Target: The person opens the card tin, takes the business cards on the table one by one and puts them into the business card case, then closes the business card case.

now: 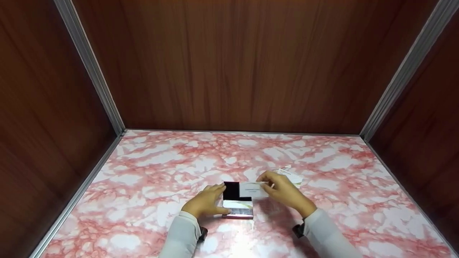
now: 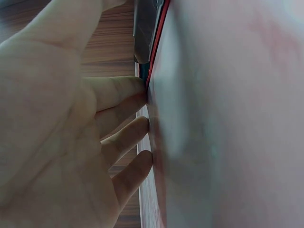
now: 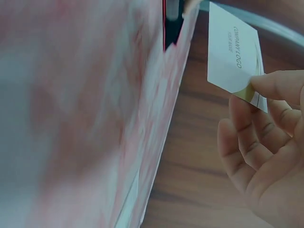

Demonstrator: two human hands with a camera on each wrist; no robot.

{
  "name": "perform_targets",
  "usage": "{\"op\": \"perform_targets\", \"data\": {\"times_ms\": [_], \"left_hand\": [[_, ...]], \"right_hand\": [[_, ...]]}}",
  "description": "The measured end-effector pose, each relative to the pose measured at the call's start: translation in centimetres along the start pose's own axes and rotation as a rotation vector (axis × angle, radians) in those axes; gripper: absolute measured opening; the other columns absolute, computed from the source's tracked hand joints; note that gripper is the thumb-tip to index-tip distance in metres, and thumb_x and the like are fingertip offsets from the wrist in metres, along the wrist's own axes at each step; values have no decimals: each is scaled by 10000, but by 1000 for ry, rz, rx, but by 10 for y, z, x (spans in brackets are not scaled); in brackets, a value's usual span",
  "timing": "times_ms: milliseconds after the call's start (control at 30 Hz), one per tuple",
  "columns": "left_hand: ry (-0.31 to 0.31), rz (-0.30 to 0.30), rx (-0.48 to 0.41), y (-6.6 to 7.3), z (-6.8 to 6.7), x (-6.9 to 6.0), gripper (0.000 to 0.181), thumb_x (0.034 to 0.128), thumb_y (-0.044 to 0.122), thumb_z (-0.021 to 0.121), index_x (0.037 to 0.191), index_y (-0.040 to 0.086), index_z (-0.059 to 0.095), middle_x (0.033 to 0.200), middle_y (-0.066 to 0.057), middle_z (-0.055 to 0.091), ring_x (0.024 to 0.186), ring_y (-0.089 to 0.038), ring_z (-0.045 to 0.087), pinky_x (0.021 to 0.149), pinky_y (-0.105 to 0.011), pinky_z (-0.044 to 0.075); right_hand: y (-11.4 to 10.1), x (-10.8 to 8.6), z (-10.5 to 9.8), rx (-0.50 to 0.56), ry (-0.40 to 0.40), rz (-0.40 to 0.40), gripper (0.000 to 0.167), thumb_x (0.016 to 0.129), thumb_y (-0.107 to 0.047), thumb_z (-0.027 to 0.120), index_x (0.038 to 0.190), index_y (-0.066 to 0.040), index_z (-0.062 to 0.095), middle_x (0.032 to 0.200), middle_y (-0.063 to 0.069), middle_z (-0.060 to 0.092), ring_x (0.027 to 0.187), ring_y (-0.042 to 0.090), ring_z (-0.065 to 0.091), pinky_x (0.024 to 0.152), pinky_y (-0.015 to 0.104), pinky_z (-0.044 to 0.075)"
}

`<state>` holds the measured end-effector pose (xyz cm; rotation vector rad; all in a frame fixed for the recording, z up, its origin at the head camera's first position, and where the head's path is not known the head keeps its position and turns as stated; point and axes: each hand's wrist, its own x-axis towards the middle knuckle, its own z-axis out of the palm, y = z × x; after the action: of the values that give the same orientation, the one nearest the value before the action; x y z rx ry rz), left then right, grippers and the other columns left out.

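A business card case (image 1: 230,192) lies unfolded on the table, its upper half black inside. A white card with a green curve (image 1: 238,204) shows in its lower half. At the case's left side, my left hand (image 1: 205,201) touches it with spread, fairly straight fingers, the thumb by the lower half. In the left wrist view the case's red edge (image 2: 158,40) meets the fingertips. Between thumb and fingers, my right hand (image 1: 285,190) pinches a white business card (image 1: 248,189) above the case's right side. Print reading COMPANY LOGO shows on that card (image 3: 232,50) in the right wrist view.
More printed cards (image 1: 292,177) lie on the table behind my right hand, partly hidden by it. The red and white marbled table (image 1: 161,168) is bounded by dark wood panels (image 1: 229,71) at the back and sides, with metal posts (image 1: 95,68) at the corners.
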<state>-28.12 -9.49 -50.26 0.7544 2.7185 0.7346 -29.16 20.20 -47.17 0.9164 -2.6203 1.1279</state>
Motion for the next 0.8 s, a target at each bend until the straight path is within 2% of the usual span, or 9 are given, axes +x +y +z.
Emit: {"op": "perform_targets", "data": {"times_ms": [200,433,667,800], "left_hand": [[3,-16,-5,0,1,1,946,844,532,758,1552,49,359,1617,-99,305,1463,-357,275,1169,-520,273],[6,-14,14,-1,0,2,951,843,541,756,1553,49,358,1612,-104,316,1454,-357,293,1164,-515,286],[10,-5,14,-1,1,2,948,842,536,756,1546,36,365,1609,-104,322,1448,-348,305,1163,-507,291],[4,-10,-6,-1,0,1,950,841,526,763,1549,38,359,1615,-101,309,1456,-341,292,1168,-507,282]], "right_hand": [[-10,8,15,-2,-52,-7,91,953,-42,664,1017,-96,698,929,-18,693,764,129,605,654,262,518],[-15,14,29,-6,-79,-63,73,943,-33,668,991,-80,696,935,36,693,757,138,611,664,273,532],[-16,16,38,-13,-105,-44,115,936,-23,673,997,-119,689,942,36,688,768,115,590,686,409,559],[-18,18,40,-5,-112,-33,94,934,-34,677,997,-102,684,948,13,682,776,105,579,702,431,558]]}}
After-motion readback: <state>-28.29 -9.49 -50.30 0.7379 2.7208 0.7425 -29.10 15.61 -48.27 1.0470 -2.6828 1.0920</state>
